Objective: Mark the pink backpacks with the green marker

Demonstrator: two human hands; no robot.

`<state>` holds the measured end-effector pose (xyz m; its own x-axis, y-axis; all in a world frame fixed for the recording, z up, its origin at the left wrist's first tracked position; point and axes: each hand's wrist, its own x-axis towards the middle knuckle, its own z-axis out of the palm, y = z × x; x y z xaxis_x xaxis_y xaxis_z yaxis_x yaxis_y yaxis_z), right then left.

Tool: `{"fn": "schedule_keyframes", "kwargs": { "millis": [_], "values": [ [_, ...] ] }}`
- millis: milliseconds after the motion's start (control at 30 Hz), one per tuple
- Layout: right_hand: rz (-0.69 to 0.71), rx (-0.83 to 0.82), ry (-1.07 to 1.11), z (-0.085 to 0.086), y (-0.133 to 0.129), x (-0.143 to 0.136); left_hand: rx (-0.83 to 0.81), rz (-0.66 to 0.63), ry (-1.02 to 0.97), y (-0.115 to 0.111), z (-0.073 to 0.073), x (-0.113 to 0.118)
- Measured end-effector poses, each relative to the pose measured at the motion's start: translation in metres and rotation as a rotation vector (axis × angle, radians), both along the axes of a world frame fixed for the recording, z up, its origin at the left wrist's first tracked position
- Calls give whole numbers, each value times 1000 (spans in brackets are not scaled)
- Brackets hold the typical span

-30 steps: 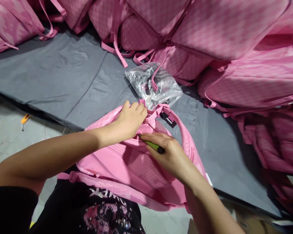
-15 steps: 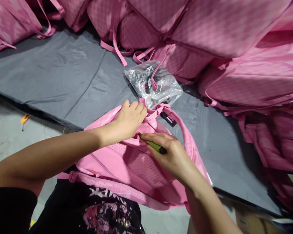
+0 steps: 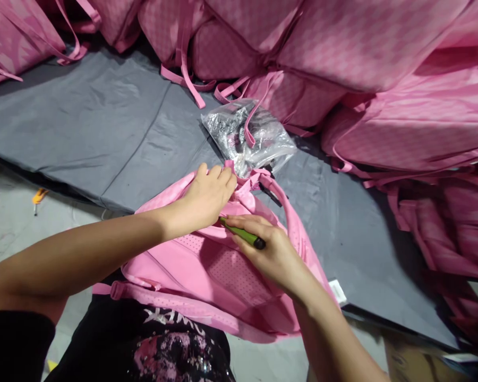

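A pink backpack (image 3: 239, 270) leans over the table's near edge against my body, its dotted back panel and shoulder straps facing up. My left hand (image 3: 211, 193) lies across its upper part, fingers curled and closed on the pink fabric. My right hand (image 3: 269, 244) grips a slim green pen-shaped tool (image 3: 245, 233) with a black end; its kind is not clear. The tool's far tip meets the fabric just beside my left palm, where it is partly hidden. Past the top of the backpack lies a clear plastic bag (image 3: 250, 135) with dark items inside.
Several pink checked backpacks (image 3: 334, 42) are piled along the back and right of the grey-covered table (image 3: 83, 122). Loose straps hang from them onto the cover. A white label (image 3: 338, 292) shows at the backpack's right edge. An orange-handled tool (image 3: 39, 196) is beyond the table's left edge.
My right hand and the green tool have shifted slightly left. The black tag by the strap is more covered, and more of the white label shows. My left hand keeps its hold.
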<state>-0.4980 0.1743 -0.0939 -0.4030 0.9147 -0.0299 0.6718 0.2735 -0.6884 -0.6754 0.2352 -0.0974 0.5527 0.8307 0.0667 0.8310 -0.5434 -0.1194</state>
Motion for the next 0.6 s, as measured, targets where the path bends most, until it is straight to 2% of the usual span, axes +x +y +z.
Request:
{"fn": "schedule_keyframes", "kwargs": {
  "millis": [133,267,367,467,600],
  "values": [
    [-51,23,-74,0,-2,-1,-13,-2,8,-1,2,-1],
    [-55,-19,-36,2,-4,-3,-7,-3,9,-2,3,-1],
    [-122,-2,-51,0,-6,-6,-11,-15,8,-1,3,-1],
    [-167,-15,93,-7,-9,-12,-70,-29,7,3,8,-5],
    [-225,-94,301,-16,-16,-21,-229,-75,38,6,24,-21]
  ]
}}
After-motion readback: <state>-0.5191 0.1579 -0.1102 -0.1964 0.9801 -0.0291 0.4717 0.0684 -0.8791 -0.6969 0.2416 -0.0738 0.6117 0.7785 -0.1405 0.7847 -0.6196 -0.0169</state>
